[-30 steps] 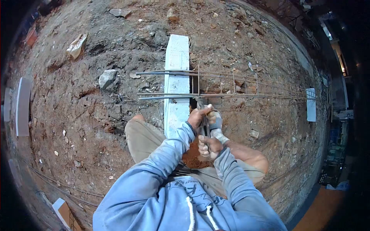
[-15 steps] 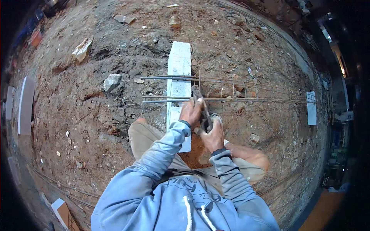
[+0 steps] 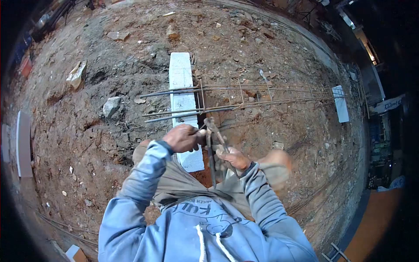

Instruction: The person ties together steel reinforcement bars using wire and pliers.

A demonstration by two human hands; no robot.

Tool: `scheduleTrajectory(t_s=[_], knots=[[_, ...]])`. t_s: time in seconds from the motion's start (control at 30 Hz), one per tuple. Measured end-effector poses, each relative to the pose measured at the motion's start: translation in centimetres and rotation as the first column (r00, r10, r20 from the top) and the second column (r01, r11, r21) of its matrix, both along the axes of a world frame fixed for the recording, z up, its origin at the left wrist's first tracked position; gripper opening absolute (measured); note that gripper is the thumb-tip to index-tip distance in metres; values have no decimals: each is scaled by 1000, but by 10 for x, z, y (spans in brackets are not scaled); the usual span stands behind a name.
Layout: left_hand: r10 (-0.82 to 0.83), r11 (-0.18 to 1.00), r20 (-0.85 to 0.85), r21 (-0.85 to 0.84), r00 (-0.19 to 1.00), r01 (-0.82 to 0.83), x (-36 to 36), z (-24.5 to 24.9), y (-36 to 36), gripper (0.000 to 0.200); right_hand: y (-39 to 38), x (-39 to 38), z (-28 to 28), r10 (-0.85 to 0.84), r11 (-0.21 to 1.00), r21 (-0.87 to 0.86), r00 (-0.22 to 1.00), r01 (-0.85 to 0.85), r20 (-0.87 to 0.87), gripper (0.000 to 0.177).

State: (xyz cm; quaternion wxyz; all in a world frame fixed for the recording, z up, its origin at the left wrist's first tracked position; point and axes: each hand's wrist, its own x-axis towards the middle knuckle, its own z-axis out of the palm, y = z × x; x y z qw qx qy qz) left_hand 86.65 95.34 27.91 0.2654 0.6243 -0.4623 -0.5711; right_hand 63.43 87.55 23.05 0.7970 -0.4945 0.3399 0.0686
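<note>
A long-handled pair of pincers stands with its jaws up and its handles spread, just below the rebar cage. My right hand is closed round one of its handles. Left of the jaws, my left hand is closed, its fingers beside the tool; what is in them is too small to make out. The cage's near ends lie across a white block, and its far end rests on a smaller white block.
Rough soil surrounds the blocks, with a grey stone and a crumpled wrapper to the left. Another white block lies at the far left. An orange-brown board is at the lower right.
My left hand has moved left, away from the tool and the rods. The pincers have come off the cage towards my body, and their handles have spread. The view has shifted.
</note>
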Motion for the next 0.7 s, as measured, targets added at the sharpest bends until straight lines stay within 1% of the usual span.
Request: scheduleTrajectory(t_s=[0.03, 0.07, 0.1, 0.13, 0.17, 0.2, 0.27, 0.3, 0.33, 0.37, 0.4, 0.43, 0.47, 0.5, 0.53, 0.57, 0.6, 0.63, 0.7], knots=[[49, 999, -95, -13, 994, -50, 5, 0, 6, 49, -2, 1, -10, 62, 996, -71, 998, -59, 31, 55], [101, 994, -190, -20, 977, -106, 9, 2, 10, 49, 0, 9, 0, 69, 996, -62, 997, -66, 40, 55], [196, 977, -345, -10, 918, -213, 13, 9, 12, 48, 1, 18, 15, 90, 991, -105, 995, -86, 40, 59], [232, 953, -411, -84, 881, -290, 15, 25, 11, 49, 0, 25, 22, 114, 983, -146, 993, -107, 37, 63], [295, 903, -495, -135, 817, -408, 15, 23, 7, 49, -4, 28, 13, 108, 994, -3, 991, -108, 79, 64], [343, 834, -577, -175, 741, -522, 15, 21, 1, 49, -8, 29, 4, 101, 988, 99, 979, -120, 178, 62], [390, 613, -814, -119, 431, -781, 9, 11, -20, 49, -15, 29, -3, -21, 938, 332, 938, -102, 347, 62], [521, 522, -813, 63, 259, -851, 12, 9, -29, 48, -26, 23, -10, -28, 936, 333, 919, -115, 394, 63], [475, 543, -859, 113, 193, -832, 21, -10, -34, 48, -35, 20, -2, -109, 922, 383, 906, -61, 408, 64], [543, 487, -828, 175, 139, -856, 22, -28, -43, 52, -44, 17, 7, -188, 902, 431, 888, -13, 420, 66], [601, 428, -795, 230, 85, -874, 22, -45, -50, 55, -66, 11, 9, -166, 935, 356, 879, -4, 447, 65], [589, 428, -802, 205, 99, -880, 20, -58, -53, 57, -87, 5, 6, -198, 949, 307, 886, 67, 420, 62], [607, 407, -791, 228, 75, -885, 13, -63, -56, 57, -111, 9, 21, -198, 977, 136, 939, 166, 280, 53], [646, 347, -762, 241, 44, -906, 6, -65, -55, 56, -143, 16, 23, -67, 995, -60, 975, 81, 213, 42], [683, 285, -731, 250, 13, -925, 0, -66, -53, 56, -164, 32, 29, -18, 967, -250, 992, 50, 128, 33], [700, 244, -713, 274, -26, -930, -5, -63, -51, 54, -187, 53, 28, 59, 862, -499, 995, -90, -79, 34], [695, 234, -719, 241, -12, -942, -6, -65, -47, 53, -218, 75, -11, 127, 514, -834, 979, -200, -157, 37], [700, 206, -714, 202, 0, -958, -8, -59, -44, 53, -228, 103, -21, 7, 306, -867, 912, -393, -411, 41], [711, 150, -704, 147, 3, -978, -13, -43, -39, 53, -251, 140, -67, -29, 124, -857, 861, -501, -508, 40]])
